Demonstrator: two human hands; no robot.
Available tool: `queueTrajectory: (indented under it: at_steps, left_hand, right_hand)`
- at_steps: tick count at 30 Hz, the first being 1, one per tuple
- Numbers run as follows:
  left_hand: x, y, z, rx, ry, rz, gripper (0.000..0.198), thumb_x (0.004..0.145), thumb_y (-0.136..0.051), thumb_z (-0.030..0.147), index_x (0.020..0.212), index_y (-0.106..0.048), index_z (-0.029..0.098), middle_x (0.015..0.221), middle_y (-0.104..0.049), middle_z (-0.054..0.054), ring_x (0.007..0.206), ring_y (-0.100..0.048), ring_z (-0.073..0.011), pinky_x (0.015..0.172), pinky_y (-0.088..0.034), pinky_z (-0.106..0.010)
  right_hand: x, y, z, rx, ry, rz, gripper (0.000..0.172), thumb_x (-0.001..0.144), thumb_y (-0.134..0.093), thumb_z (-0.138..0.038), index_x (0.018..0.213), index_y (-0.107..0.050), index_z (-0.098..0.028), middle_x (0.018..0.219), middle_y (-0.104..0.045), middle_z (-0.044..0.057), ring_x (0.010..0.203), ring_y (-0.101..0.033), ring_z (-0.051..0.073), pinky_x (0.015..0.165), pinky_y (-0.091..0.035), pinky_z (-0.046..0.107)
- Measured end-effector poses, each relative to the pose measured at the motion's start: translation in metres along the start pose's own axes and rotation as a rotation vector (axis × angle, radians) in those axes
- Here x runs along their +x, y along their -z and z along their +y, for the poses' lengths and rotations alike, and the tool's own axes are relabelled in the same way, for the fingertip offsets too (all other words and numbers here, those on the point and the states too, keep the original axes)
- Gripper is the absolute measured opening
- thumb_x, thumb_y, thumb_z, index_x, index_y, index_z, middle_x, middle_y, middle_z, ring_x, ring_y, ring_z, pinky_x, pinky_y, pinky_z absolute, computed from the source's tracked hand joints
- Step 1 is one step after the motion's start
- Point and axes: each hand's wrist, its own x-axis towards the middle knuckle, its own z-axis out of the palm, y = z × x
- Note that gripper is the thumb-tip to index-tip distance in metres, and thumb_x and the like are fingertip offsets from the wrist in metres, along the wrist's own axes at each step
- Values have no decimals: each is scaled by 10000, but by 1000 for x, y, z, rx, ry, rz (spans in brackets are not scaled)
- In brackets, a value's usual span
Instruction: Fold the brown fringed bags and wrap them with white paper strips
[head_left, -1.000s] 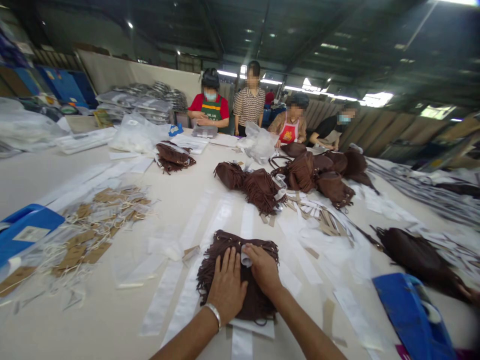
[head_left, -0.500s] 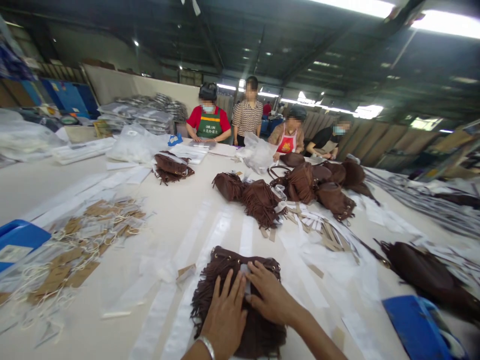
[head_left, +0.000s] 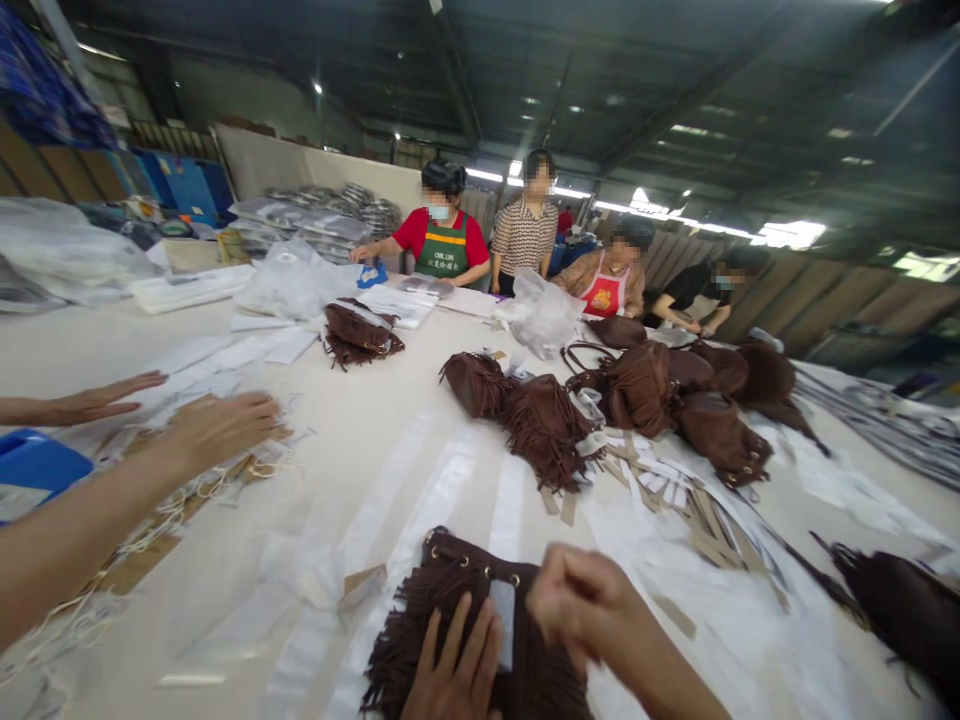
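Observation:
A dark brown fringed handbag (head_left: 536,650) with metal eyelets along its top lies in front of me. My left hand (head_left: 454,665) rests on it with fingers outstretched. Beside those fingertips a flat grey-white piece (head_left: 502,625), perhaps a label or tag, lies against the bag's front. My right hand (head_left: 581,605) is raised over the bag's right side, its fingers curled in and blurred. Whether anything is inside them is hidden.
From the left, another person's hands (head_left: 225,430) reach over a pile of strung brown tags (head_left: 142,560) near a blue container (head_left: 37,470). More brown bags (head_left: 637,390) lie at the right, with paper strips (head_left: 705,510). Several people stand across the table.
My right hand has lifted off the bag and curled, uncovering the grey-white piece. The left hand stays on the bag. Another person's hands have come in over the tags, and the view has shifted.

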Motion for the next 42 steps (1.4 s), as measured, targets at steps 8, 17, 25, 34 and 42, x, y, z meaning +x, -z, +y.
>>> queueTrajectory:
  at_steps: [8,17,25,34,42]
  left_hand:
    - [-1,-18,6,78,48,156,421,846,-527,386,1244,-590,266,1474,-449,-7,1452,-173,-317,1201,-41,-546]
    - [-5,-39,14,92,92,268,366,834,-552,342,1185,-626,267,1502,-408,-20,1405,-303,-334,1185,-139,-573]
    - [0,-1,4,-12,38,-34,617,825,-505,438,1393,-446,205,1513,-390,-38,1464,-43,-332,1172,59,-541]
    - [12,55,13,-280,230,-380,746,839,-442,268,1514,-125,239,1604,-92,7,1470,-92,-280,1156,-167,-527]
    - [15,62,14,-318,243,-393,700,873,-415,278,1513,-131,260,1603,-122,4,1474,-70,-276,1169,-143,-563]
  right_hand:
    - [133,-12,98,-854,22,294,287,946,-438,-312,1092,-623,-148,1169,-654,163,984,-630,237,773,-470,338]
    - [124,-30,110,-891,194,226,238,890,-468,-139,1026,-656,-195,1382,-521,143,1189,-483,296,934,-360,424]
    - [128,-17,101,-385,-68,367,187,890,-453,-394,936,-524,-226,622,-580,-29,573,-565,169,573,-367,271]
    - [146,-11,82,198,-166,337,657,655,-634,-309,1256,-400,-182,565,-444,-116,539,-542,135,575,-493,285]
    - [109,-5,18,403,-74,358,911,594,-724,-286,1405,-326,-169,653,-555,-84,629,-555,133,647,-485,291]
